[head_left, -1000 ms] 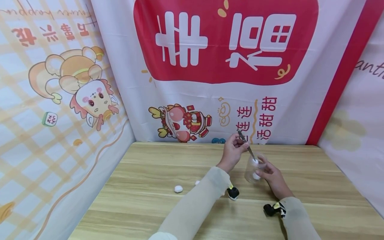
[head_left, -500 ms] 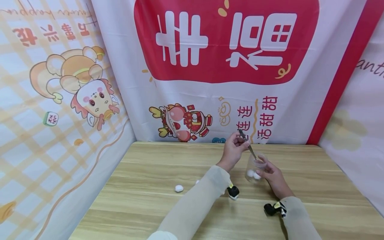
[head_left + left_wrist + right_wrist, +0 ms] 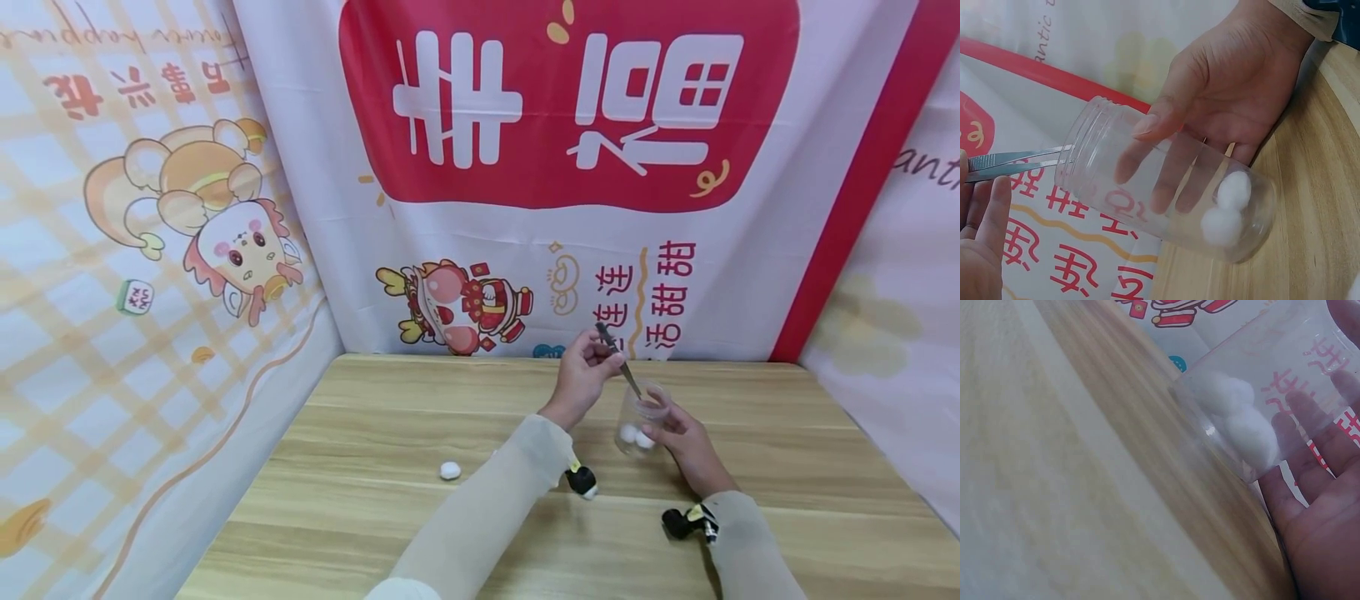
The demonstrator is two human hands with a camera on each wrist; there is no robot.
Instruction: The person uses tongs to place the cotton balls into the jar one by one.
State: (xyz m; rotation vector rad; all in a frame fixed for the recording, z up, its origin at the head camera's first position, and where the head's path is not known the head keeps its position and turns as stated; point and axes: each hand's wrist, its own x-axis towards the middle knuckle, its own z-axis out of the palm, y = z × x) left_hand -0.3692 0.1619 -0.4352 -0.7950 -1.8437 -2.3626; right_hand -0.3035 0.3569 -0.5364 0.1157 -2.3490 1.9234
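Note:
My left hand point(image 3: 581, 379) pinches metal tweezers point(image 3: 1016, 160) by their upper part. Their tips reach just inside the mouth of a clear plastic jar point(image 3: 1094, 156), slightly apart with nothing between them. The jar leans, and my right hand point(image 3: 693, 450) holds it from the right side, thumb and fingers around its wall. Two white cotton balls, an upper one point(image 3: 1234, 190) and a lower one point(image 3: 1221, 226), lie together at the jar's bottom. Another cotton ball point(image 3: 450, 471) sits on the table left of my left forearm; a white bit beside that sleeve is mostly hidden.
The wooden table point(image 3: 360, 533) runs back to a printed cloth wall point(image 3: 525, 229), with a patterned cloth point(image 3: 180, 333) along the left. Black wrist cameras, one on the left wrist point(image 3: 580, 481) and one on the right point(image 3: 677, 523), hang under the sleeves.
A cotton ball that was at the tweezer tips inside the jar's mouth has dropped to the bottom beside the other one. Both hands stay nearly in place.

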